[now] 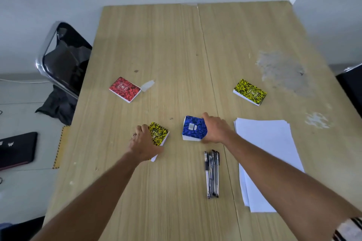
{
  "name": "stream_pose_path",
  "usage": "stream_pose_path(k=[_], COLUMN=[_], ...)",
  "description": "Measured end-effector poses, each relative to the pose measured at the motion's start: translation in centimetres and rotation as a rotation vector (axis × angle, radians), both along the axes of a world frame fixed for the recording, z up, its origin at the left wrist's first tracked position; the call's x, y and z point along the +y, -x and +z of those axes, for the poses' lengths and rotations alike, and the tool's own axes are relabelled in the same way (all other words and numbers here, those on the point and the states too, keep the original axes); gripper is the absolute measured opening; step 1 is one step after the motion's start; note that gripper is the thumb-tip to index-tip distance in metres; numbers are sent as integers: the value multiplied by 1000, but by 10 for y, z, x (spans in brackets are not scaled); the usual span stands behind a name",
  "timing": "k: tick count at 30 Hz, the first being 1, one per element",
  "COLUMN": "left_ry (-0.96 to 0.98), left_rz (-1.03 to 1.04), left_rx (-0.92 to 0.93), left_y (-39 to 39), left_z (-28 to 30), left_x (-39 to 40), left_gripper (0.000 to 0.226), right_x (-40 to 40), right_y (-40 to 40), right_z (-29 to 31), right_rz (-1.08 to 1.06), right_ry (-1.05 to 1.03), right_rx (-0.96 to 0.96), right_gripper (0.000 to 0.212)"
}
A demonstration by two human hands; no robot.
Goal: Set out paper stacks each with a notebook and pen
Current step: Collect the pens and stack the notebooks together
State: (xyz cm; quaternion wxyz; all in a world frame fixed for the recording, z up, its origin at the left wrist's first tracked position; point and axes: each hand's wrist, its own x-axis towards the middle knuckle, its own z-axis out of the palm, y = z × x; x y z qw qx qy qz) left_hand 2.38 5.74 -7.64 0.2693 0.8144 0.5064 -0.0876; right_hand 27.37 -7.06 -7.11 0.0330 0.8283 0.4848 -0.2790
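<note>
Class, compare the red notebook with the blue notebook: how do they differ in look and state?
The red notebook lies untouched at the far left of the table; the blue notebook sits nearer, under the right hand. The red one shows a printed label panel; the blue one shows a barcode sticker. Both have mottled covers and white page edges.

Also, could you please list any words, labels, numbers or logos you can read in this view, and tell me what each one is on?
No text can be read.
Red notebook: white emblem on the cover, too blurred.
Far yellow notebook: small cover panel, too small.
Near yellow notebook under the left hand: cover panel, blurred.
Blue notebook held by the right hand: white barcode sticker, digits unreadable.
Laptop: pale logo marks, no letters legible.
</note>
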Motion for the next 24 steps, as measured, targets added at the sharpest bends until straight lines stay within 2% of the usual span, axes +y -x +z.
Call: stream_pose_path(k=[2, 4, 6, 8, 13, 16, 18, 21, 24], left_ry=[168, 268, 210, 145, -45, -26, 86, 319, 467], left_rz=[124, 187, 92, -22, -246, -290, -198, 92, 201], left_rx=[-126, -262, -332, -401, -496, -518, -560, -608, -665], left_y=[-11, -21, -29, -38, -65, -79, -88, -99, -102], left_z=[6, 10, 14, 19, 33, 44, 49, 52, 45], left_x=[4, 7, 4, 0, -5, -7, -8, -5, 5], left_gripper=[77, 79, 84, 89, 91, 91, 85, 69, 38], right_x=[-6, -9, -9, -7, -2, 1, 3, 7, 9], right_y=[-6, -14, -18, -20, -25, -31, -33, -38, -47], right_z=[0, 4, 14, 24, 51, 67, 75, 90, 104], right_rz=[-165, -343, -468, -537, -673, -675, -664, -621, -558], right_ry=[-51, -149, -226, -307, -558, -592, -581, -498, -380], right_rx=[182, 387, 581, 683, 642, 699, 706, 675, 697], right_gripper=[90, 76, 57, 54, 29, 24, 24, 18, 14])
